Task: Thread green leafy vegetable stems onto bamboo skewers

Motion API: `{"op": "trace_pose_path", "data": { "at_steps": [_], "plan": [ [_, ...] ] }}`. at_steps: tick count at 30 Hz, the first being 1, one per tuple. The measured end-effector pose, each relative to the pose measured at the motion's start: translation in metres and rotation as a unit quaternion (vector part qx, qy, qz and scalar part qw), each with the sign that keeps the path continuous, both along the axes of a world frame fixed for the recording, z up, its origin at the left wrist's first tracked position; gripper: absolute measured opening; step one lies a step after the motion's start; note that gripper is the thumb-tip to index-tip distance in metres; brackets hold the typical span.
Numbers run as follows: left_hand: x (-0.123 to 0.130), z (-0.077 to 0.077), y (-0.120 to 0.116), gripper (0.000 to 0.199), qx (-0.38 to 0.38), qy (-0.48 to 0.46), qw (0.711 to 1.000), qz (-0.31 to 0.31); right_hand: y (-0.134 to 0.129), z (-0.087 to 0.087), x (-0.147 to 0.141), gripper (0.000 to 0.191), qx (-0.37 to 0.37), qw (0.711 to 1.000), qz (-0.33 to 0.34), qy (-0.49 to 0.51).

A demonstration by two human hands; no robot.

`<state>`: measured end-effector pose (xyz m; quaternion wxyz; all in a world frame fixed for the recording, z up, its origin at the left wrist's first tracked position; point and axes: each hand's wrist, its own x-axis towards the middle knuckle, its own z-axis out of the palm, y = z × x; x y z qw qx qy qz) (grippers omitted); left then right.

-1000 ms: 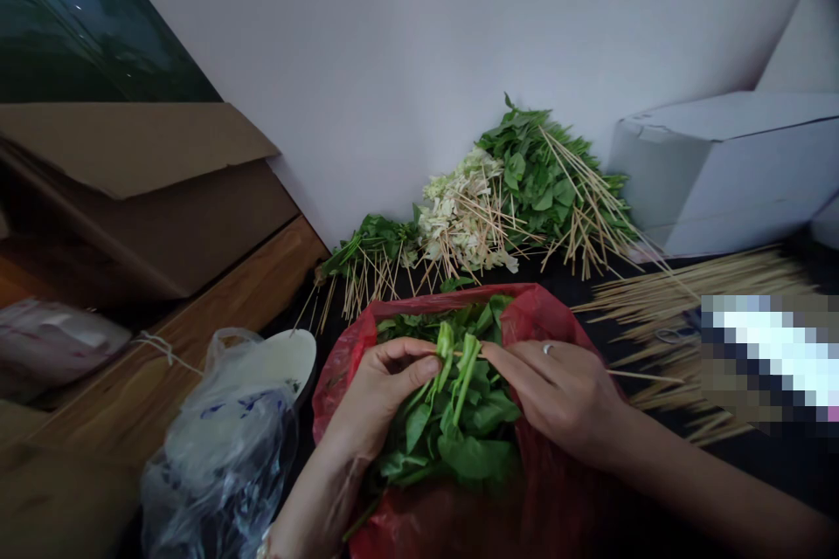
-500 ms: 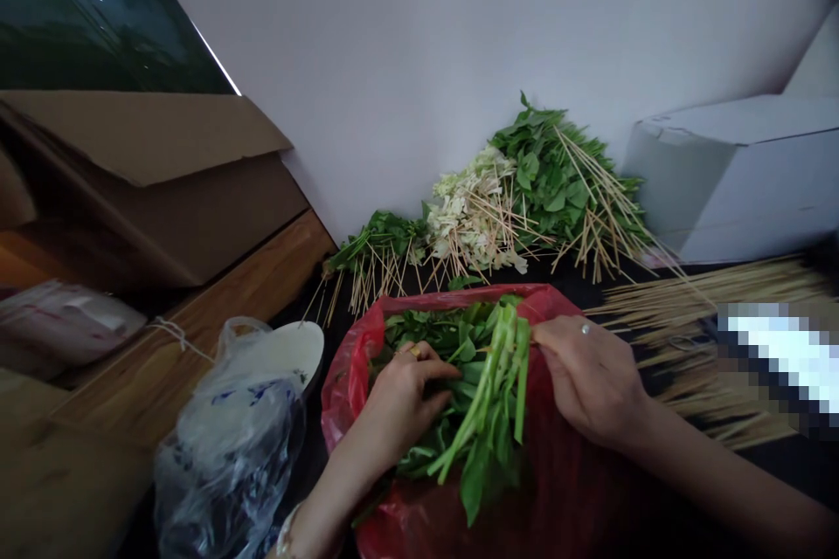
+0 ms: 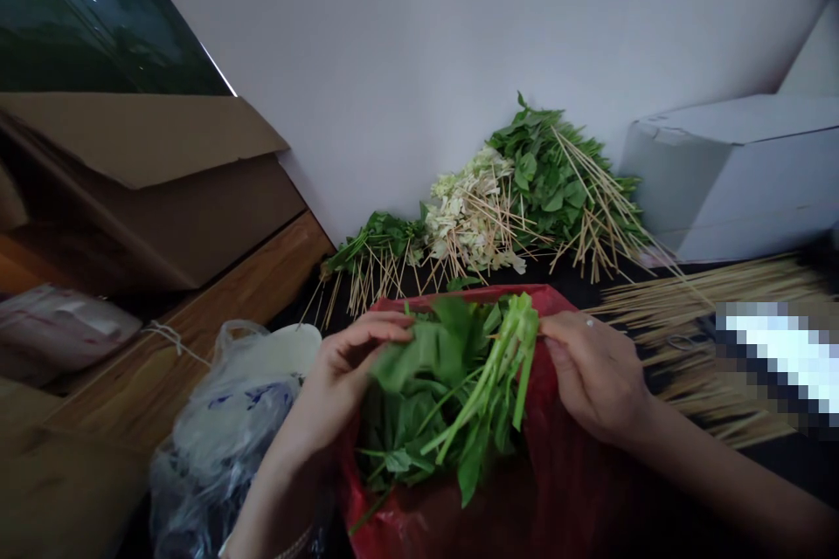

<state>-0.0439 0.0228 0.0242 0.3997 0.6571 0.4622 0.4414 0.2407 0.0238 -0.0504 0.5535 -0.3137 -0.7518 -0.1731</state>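
Over the right rim of the crumpled red plastic bag [image 3: 564, 445], the right hand [image 3: 593, 376] is pinching with thumb and fingers a thin pale wooden skewer [image 3: 495, 337], which is mostly hiding behind the greens. The long bright-green leafy stems [image 3: 517, 327] are sitting on this skewer just beside the fingertips, on the side toward the middle of the bag. Their folded tops are standing level with the grip, and their lower ends and leaves are hanging below it, over the bag's mouth.

Over the left rim of the bag, the left hand [image 3: 347, 376] is grasping some broad dark-green leaves [image 3: 419, 354] between thumb and fingers. These leaves are showing blurred; they are extending from the fingertips toward the stems. More loose green leaves [image 3: 393, 419] are filling the bag beneath both hands.

Behind the bag, a pile of pale shredded-looking leaves on wooden skewers [image 3: 468, 214] is lying between two heaps of skewered greens. To the right of the bag, many bare straw-coloured wooden sticks [image 3: 721, 284] are spreading over the black surface.
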Motion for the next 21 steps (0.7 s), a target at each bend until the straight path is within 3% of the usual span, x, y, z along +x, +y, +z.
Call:
{"op": "trace_pose_path", "data": {
  "at_steps": [2, 4, 11, 17, 21],
  "plan": [
    [-0.002, 0.003, -0.004, 0.019, -0.015, 0.087, 0.993, -0.073, 0.001, -0.001, 0.001, 0.023, -0.003, 1.000, -0.008, 0.006],
    [-0.004, 0.002, -0.004, 0.027, -0.030, 0.126, 0.986, -0.102, 0.001, -0.001, 0.002, 0.023, -0.007, 1.000, -0.021, 0.018],
    [0.005, -0.017, 0.006, 0.014, -0.034, 0.087, 0.994, 0.049, 0.003, -0.004, 0.003, 0.023, -0.012, 0.999, -0.032, 0.041],
    [0.028, -0.025, 0.013, 0.018, 0.088, 0.276, 0.956, 0.054, 0.002, -0.005, 0.000, 0.023, 0.002, 1.000, -0.007, -0.002],
    [0.038, -0.034, 0.017, 0.016, 0.056, 0.294, 0.953, 0.040, 0.001, -0.002, -0.001, 0.026, 0.013, 1.000, 0.012, -0.012]
  ]
}}
